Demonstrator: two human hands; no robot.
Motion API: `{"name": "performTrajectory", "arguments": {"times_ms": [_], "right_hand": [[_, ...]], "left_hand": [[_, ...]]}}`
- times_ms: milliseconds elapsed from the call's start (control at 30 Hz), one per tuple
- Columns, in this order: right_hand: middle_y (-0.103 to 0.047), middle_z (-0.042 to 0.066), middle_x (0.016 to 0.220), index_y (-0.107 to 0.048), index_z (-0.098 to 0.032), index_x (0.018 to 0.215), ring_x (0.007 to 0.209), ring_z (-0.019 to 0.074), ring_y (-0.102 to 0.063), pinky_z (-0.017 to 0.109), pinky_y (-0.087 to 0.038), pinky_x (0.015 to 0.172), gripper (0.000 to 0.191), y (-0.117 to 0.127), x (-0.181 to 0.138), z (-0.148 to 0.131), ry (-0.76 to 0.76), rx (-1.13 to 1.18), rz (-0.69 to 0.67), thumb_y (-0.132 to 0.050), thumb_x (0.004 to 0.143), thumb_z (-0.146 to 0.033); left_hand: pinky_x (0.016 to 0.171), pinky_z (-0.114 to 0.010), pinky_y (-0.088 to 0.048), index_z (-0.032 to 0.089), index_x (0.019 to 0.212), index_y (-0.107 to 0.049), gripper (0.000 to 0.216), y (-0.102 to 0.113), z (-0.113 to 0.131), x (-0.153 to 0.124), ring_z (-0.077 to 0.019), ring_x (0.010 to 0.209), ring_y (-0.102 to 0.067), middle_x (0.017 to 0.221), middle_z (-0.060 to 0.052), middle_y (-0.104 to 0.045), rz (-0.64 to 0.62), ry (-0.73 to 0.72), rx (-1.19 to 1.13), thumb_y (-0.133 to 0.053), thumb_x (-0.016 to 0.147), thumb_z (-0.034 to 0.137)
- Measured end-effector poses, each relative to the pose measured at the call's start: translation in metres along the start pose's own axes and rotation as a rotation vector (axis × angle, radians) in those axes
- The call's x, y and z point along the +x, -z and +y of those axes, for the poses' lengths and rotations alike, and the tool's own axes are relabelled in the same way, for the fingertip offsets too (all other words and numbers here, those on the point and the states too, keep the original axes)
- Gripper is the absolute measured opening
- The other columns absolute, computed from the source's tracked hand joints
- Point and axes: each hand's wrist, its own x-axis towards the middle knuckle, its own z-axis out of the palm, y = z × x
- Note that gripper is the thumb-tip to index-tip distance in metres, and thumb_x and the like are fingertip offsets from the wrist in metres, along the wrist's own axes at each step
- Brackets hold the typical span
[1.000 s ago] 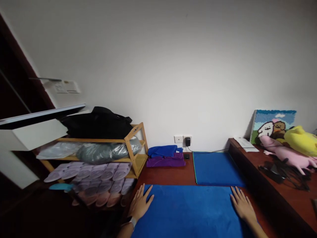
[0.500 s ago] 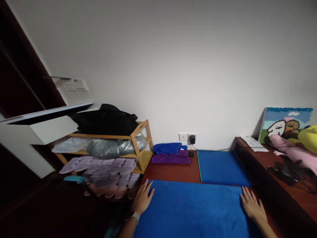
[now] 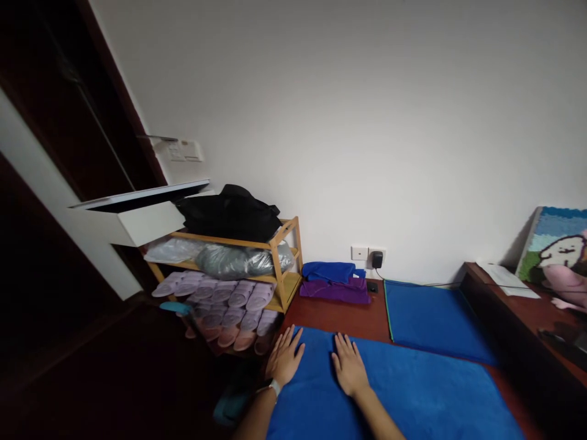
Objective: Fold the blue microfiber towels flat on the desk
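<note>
A large blue towel (image 3: 413,385) lies spread flat on a red-brown wooden surface (image 3: 339,318) in front of me. My left hand (image 3: 284,360) rests flat on the towel's near left corner, fingers spread and open. My right hand (image 3: 349,366) lies flat on the towel just to the right of the left hand, fingers stretched out, holding nothing. A second blue towel (image 3: 433,318) lies flat further back on the right.
Folded blue and purple cloths (image 3: 334,281) are stacked by the wall under a socket with a charger (image 3: 376,259). A wooden rack (image 3: 275,269) at the left holds rows of slippers, bagged items and a black bag. A raised dark ledge (image 3: 513,311) runs along the right.
My right hand has slid from the towel's right edge across to the left, ending beside my left hand. The view has turned to the left.
</note>
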Motion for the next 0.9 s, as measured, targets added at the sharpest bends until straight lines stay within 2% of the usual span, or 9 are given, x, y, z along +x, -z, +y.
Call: {"name": "performTrajectory", "arguments": {"times_ms": [100,200,333,467,567,667,900], "right_hand": [[-0.022,0.002,0.167,-0.025,-0.019,0.160,0.155,0.0222,-0.014,0.047,-0.010,0.128,0.067,-0.006,0.003,0.003,-0.017,-0.016,-0.009,-0.017,0.102,-0.053],[-0.023,0.002,0.166,-0.026,-0.020,0.160,0.155,0.0222,-0.015,0.047,-0.010,0.128,0.067,0.000,-0.019,0.048,-0.084,-0.062,0.040,-0.018,0.102,-0.054],[-0.028,0.002,0.165,-0.029,-0.020,0.159,0.154,0.0219,-0.019,0.047,-0.013,0.127,0.068,0.026,-0.073,0.154,-0.255,-0.151,0.099,-0.017,0.100,-0.053],[-0.026,0.005,0.166,-0.027,-0.015,0.160,0.154,0.0254,-0.019,0.048,-0.017,0.126,0.075,0.064,-0.127,0.269,-0.553,-0.256,0.174,-0.018,0.096,-0.054],[-0.022,0.004,0.168,-0.022,-0.014,0.161,0.155,0.0247,-0.016,0.046,-0.016,0.126,0.079,0.083,-0.151,0.325,-0.662,-0.301,0.186,-0.018,0.093,-0.055],[-0.019,0.003,0.168,-0.020,-0.014,0.161,0.156,0.0224,-0.012,0.045,-0.014,0.127,0.080,0.086,-0.157,0.345,-0.657,-0.320,0.173,-0.015,0.092,-0.055],[-0.018,0.002,0.169,-0.020,-0.015,0.161,0.156,0.0222,-0.014,0.046,-0.014,0.126,0.081,0.088,-0.155,0.343,-0.696,-0.313,0.176,-0.008,0.092,-0.056]], "left_hand": [[0.124,-0.047,-0.026,0.029,0.157,-0.036,0.059,-0.001,0.000,0.002,-0.0247,0.152,-0.030,0.166,-0.004,-0.033,0.007,0.003,0.001,-0.035,0.103,0.053],[0.125,-0.045,-0.024,0.023,0.157,-0.035,0.063,-0.001,0.001,0.005,-0.0243,0.152,-0.029,0.165,-0.006,-0.035,-0.011,0.029,0.005,-0.033,0.102,0.052],[0.125,-0.045,-0.023,0.019,0.158,-0.032,0.067,-0.005,0.000,0.008,-0.0248,0.152,-0.031,0.163,-0.008,-0.038,-0.010,0.034,0.000,-0.033,0.101,0.053],[0.125,-0.046,-0.023,0.019,0.158,-0.032,0.069,-0.011,-0.005,0.012,-0.0257,0.152,-0.031,0.163,-0.008,-0.038,0.000,0.034,0.005,-0.032,0.100,0.055],[0.125,-0.046,-0.024,0.019,0.159,-0.032,0.070,-0.014,-0.008,0.014,-0.0254,0.152,-0.031,0.163,-0.008,-0.038,0.003,0.023,0.016,-0.032,0.100,0.056],[0.125,-0.047,-0.023,0.019,0.159,-0.032,0.070,-0.012,-0.010,0.016,-0.0253,0.152,-0.030,0.164,-0.008,-0.037,-0.015,0.031,0.047,-0.031,0.100,0.057],[0.125,-0.050,-0.022,0.019,0.158,-0.032,0.067,0.006,-0.001,0.023,-0.0269,0.153,-0.028,0.164,-0.008,-0.036,-0.087,0.035,0.084,-0.030,0.102,0.054]]}}
